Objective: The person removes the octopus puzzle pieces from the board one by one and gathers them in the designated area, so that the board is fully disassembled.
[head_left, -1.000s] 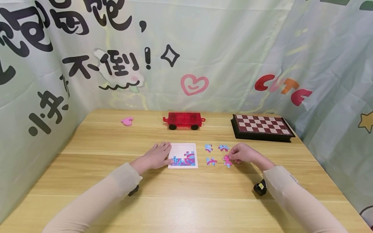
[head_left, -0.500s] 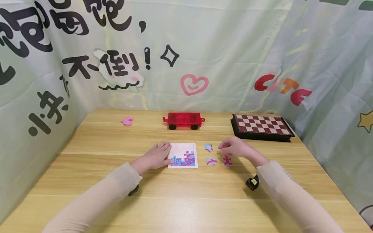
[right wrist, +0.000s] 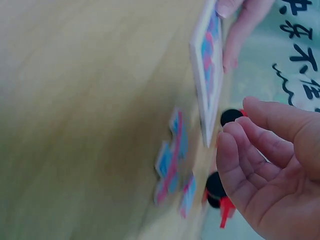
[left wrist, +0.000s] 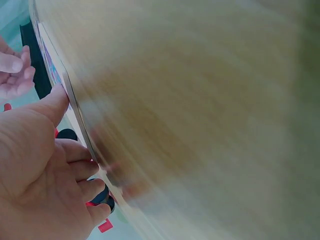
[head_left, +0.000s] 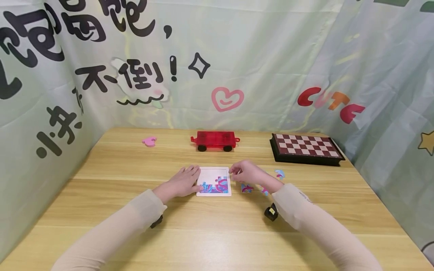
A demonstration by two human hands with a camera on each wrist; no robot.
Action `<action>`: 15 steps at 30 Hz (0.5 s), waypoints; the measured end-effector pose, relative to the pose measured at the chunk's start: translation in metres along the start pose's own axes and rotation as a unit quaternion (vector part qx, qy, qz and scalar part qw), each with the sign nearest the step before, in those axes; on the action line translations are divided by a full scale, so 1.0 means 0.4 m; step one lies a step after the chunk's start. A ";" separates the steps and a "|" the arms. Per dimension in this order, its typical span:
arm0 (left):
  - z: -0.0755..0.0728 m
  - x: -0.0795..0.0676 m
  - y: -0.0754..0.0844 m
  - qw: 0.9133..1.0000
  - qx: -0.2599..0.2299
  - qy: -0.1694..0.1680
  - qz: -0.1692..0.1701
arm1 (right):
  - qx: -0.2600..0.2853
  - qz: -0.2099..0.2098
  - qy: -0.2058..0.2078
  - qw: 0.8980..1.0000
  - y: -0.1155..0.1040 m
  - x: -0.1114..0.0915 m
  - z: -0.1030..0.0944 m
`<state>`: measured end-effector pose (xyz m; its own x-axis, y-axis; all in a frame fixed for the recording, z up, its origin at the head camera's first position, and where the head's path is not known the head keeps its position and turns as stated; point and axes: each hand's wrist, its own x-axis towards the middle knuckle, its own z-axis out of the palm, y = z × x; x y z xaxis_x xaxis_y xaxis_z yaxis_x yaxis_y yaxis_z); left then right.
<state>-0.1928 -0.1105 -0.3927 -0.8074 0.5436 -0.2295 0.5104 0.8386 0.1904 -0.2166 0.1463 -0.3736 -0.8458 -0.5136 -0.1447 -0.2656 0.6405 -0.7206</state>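
Observation:
My left hand (head_left: 181, 182) lies with fingers spread at the left edge of a white-framed puzzle tray (head_left: 213, 195), thumb on the lower left border. Blue, purple and pink pieces fill the tray's lower part; its upper left is bare. My right hand (head_left: 247, 172) hovers at the tray's right edge, fingers loosely bent with nothing between them in the right wrist view. Below it lies a loose puzzle piece (head_left: 246, 188). A second piece (head_left: 264, 191) is partly covered by the right wrist, and a third piece (head_left: 279, 174) lies beyond it. Another small piece (right wrist: 188, 195) shows in the right wrist view.
A red toy wagon (head_left: 215, 140) with black wheels stands behind the tray. At the back right is a checkered board box (head_left: 306, 148), and at the back left a small pink piece (head_left: 149, 141). Printed cloth (head_left: 271, 67) hangs behind the table.
My right hand has gone from the lower right piece, over the upper right one, leftward to the tray's edge. The upper right piece now lies farther right. My left hand has stayed in place.

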 end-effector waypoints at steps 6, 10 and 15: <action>0.001 0.002 0.000 1.000 0.002 0.000 -0.003 | -0.032 -0.005 -0.007 0.999 -0.015 0.020 0.035; 0.003 0.004 -0.002 1.000 0.000 0.000 -0.002 | -0.071 -0.002 -0.011 0.997 -0.020 0.030 0.052; 0.004 0.005 -0.002 1.000 0.002 0.002 -0.001 | -0.111 0.015 -0.004 0.994 -0.024 0.037 0.064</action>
<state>-0.1944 -0.1099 -0.3949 -0.8098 0.5414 -0.2262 0.5096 0.8400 0.1863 -0.2147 0.1181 -0.3861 -0.8512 -0.4967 -0.1695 -0.3370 0.7649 -0.5489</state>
